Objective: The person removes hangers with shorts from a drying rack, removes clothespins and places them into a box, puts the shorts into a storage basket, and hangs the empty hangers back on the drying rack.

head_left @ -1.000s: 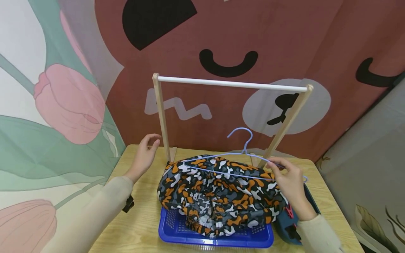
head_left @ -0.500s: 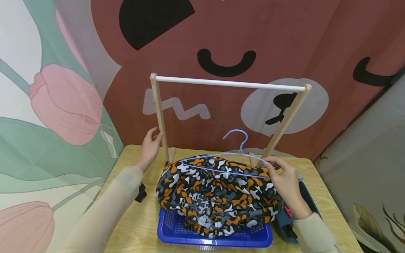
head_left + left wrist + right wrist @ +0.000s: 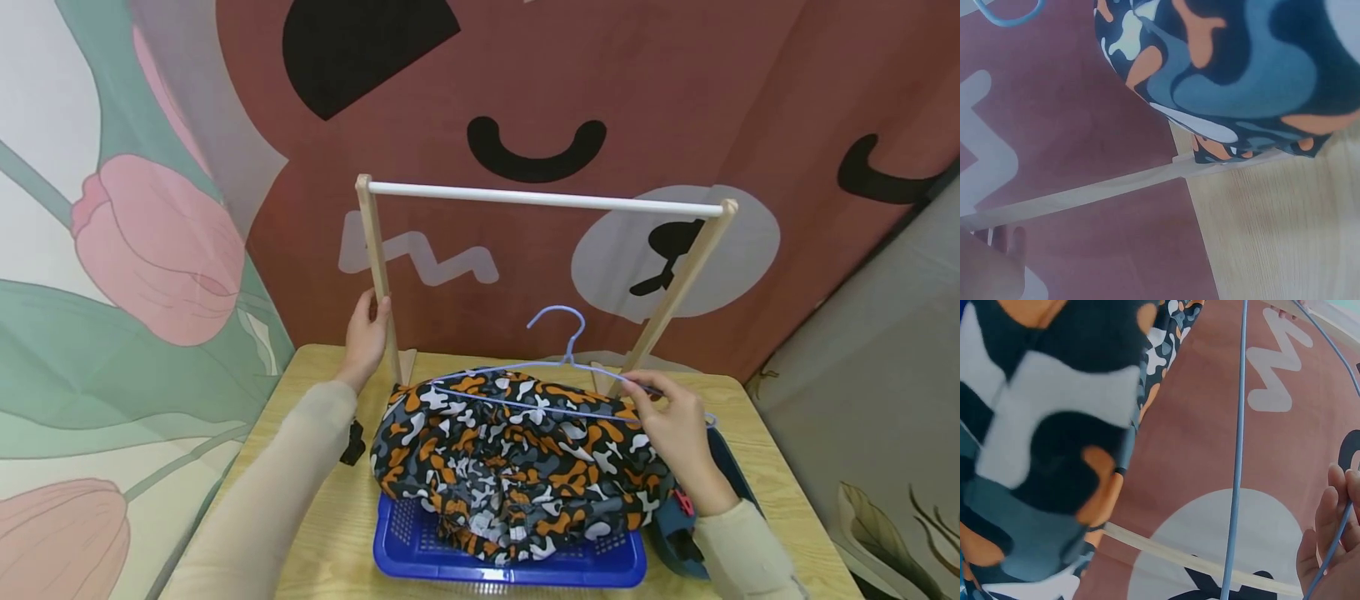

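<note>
A light blue hanger is held up in my right hand, whose thumb and fingers pinch its right arm. Curled fingers lie around the hanger wire in the right wrist view. The clothes rack has wooden posts and a white bar. My left hand grips its left post, thumb in front. Below the hanger, camouflage-patterned cloth in orange, black, grey and white lies bunched in a blue basket. The hanger's hook stands upright, below the rack's bar and apart from it.
A dark teal container with a red clip stands right of the basket, partly behind my right arm. The wooden table ends at the patterned wall cloth behind the rack.
My left hand has moved up and right onto the rack's left post, from beside it. The right hand still holds the hanger, nearly unmoved. The view has shifted slightly.
</note>
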{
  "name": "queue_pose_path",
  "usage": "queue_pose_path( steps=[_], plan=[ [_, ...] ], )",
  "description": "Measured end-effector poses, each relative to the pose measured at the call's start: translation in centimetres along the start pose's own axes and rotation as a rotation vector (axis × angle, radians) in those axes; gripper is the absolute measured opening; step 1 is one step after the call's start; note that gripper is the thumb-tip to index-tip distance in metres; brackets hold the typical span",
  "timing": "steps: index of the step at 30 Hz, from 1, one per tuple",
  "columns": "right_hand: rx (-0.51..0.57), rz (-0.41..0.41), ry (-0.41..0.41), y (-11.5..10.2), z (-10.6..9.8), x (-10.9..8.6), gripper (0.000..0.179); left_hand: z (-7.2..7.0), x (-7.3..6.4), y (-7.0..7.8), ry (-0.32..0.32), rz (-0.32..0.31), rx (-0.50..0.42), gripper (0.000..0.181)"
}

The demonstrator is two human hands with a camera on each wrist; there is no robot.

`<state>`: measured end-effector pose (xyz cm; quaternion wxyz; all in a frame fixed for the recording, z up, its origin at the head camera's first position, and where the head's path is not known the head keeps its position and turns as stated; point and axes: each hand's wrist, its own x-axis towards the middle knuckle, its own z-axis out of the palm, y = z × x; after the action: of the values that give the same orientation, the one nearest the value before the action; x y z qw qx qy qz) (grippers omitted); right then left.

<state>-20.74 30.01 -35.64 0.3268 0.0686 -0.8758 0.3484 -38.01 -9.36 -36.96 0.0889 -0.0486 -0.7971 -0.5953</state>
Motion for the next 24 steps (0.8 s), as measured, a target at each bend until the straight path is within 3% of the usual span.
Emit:
queue_pose_path(
  steps=[6, 13, 18, 24],
  plan=[
    [-0.003, -0.052, 0.012, -0.3, -0.3, 1.7, 0.011, 0.4, 0.4, -0.1, 0.011, 0.003, -0.018, 0.043],
    [-0.015, -0.105, 0.043, -1.2, -1.3, 4.9, 0.009, 0.4, 0.6, -0.9, -0.042, 0.021, -0.036, 0.043],
    [-0.007, -0.052, 0.042, -2.6, -2.6, 7.5, 0.01, 0.4, 0.8, -1.5, -0.061, 0.047, -0.077, 0.046],
    [-0.095, -0.012, 0.038, -4.6, -4.2, 10.3, 0.014, 0.4, 1.1, -2.1, -0.036, 0.041, -0.134, 0.044]
  ],
)
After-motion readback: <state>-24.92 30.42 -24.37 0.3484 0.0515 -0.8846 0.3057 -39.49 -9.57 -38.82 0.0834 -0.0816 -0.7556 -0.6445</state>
